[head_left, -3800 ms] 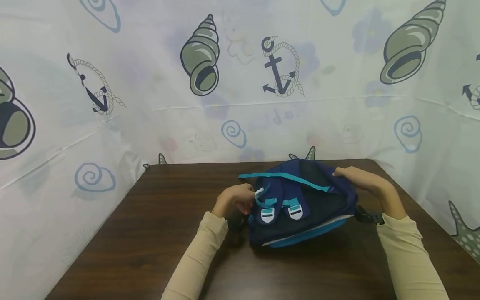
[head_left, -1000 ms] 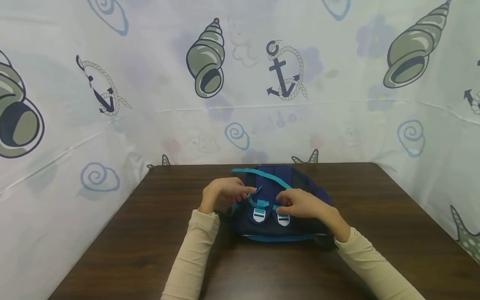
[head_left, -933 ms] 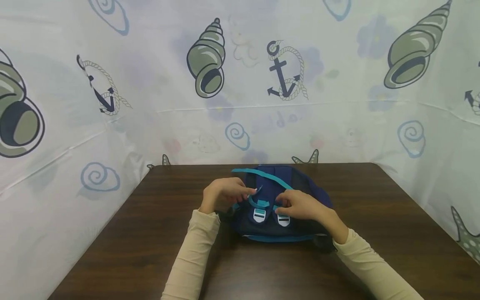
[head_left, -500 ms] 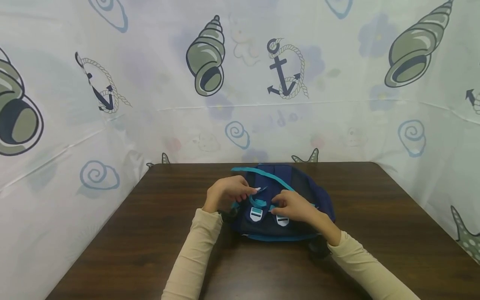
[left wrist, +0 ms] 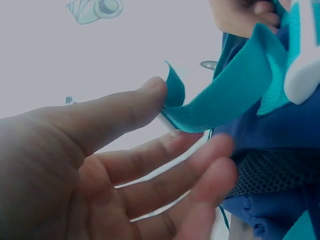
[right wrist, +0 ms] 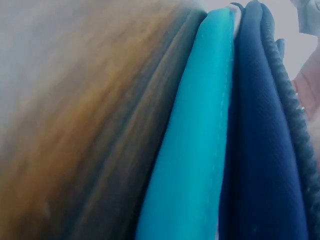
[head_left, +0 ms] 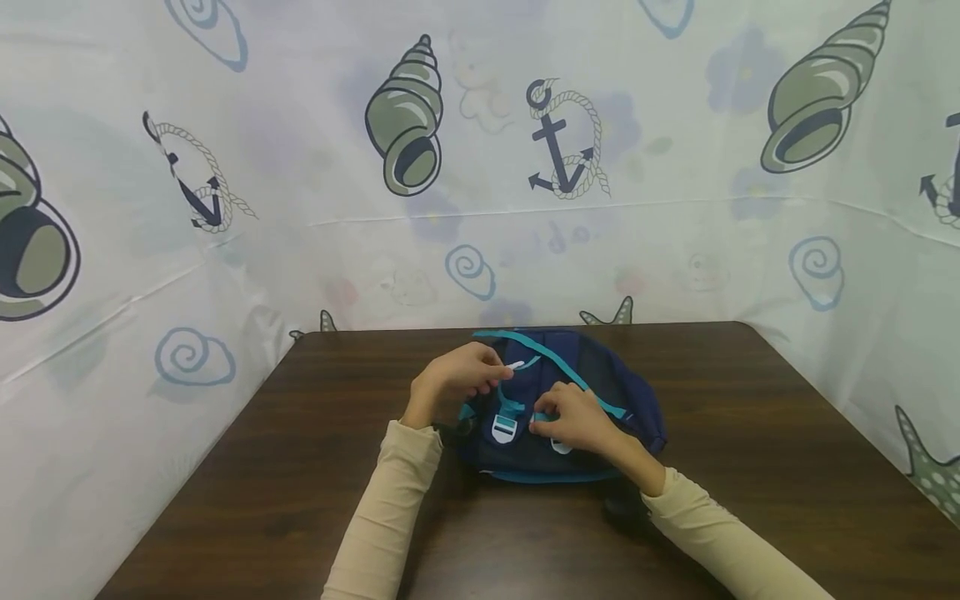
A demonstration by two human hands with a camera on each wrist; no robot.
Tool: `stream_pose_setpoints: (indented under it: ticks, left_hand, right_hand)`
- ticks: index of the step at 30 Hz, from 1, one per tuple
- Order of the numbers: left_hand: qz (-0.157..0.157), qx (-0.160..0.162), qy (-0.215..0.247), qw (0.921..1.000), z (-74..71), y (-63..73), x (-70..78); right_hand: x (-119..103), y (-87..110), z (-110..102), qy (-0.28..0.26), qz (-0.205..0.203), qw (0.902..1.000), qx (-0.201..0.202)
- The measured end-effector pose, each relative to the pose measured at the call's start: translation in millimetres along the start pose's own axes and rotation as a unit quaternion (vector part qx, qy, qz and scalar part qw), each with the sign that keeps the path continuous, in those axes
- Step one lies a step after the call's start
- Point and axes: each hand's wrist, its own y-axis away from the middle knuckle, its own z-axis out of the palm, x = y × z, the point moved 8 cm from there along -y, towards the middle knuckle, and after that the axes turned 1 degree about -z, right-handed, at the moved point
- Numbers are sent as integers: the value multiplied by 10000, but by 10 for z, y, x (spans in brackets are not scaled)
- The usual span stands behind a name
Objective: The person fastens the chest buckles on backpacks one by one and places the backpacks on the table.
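A navy backpack (head_left: 641,425) with teal trim lies on the table, its shoulder straps facing up. My left hand (head_left: 461,373) pinches the free end of a teal webbing strap (left wrist: 225,102) between thumb and index finger, the other fingers loosely bent. A small white piece (head_left: 515,365) shows at that fingertip. The strap runs down to a white buckle (head_left: 504,428). My right hand (head_left: 577,417) pinches the short teal webbing above the second white buckle (head_left: 561,447), partly covering that buckle. In the right wrist view the bag's teal edge (right wrist: 190,130) fills the middle and little of the hand shows.
A long loose teal strap (head_left: 555,357) crosses the top of the backpack. The dark wooden table (head_left: 315,467) extends around it. Behind and at both sides hangs a white curtain (head_left: 300,100) printed with shells and anchors.
Earlier my right hand held the bag's right side, tilting it; the bag now lies flatter. Lately my right hand has shifted left onto the webbing, and my left has lifted the strap end slightly.
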Motion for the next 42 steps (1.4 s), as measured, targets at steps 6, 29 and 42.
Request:
stream_pose_setpoints:
  ticks: [6, 29, 42]
  left_hand:
    - [549, -87, -219, 9982, -16, -8, 85]
    - [869, -185, -221, 9958, -28, -24, 101]
    - [884, 118, -419, 9951, -18, -40, 171]
  right_hand:
    - [-35, 6, -130, -17, -371, 9993, -88]
    - [192, 96, -630, -343, -290, 9919, -1185]
    - [203, 132, -861, -569, -195, 9943, -884]
